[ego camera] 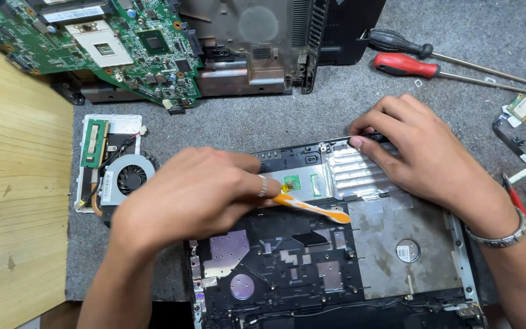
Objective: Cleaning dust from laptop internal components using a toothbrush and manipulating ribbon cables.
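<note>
From left: a cooling fan (130, 176) lies set aside near the wooden board's (13, 201) edge; the left hand (193, 198), fingers closed on an orange-handled tool (312, 209), angles it across the opened laptop base (336, 250), apparently to pry. The right hand (424, 149) presses curled fingertips on the base's far edge, steadying it on grey felt matting (348, 103); screwdrivers (409, 64) and a green circuit board (111, 42) lie beyond.

An orange-and-white plastic pry tool (312, 209) lies slanted across the opened black laptop base (312, 268), tip by its metal shielding.
</note>
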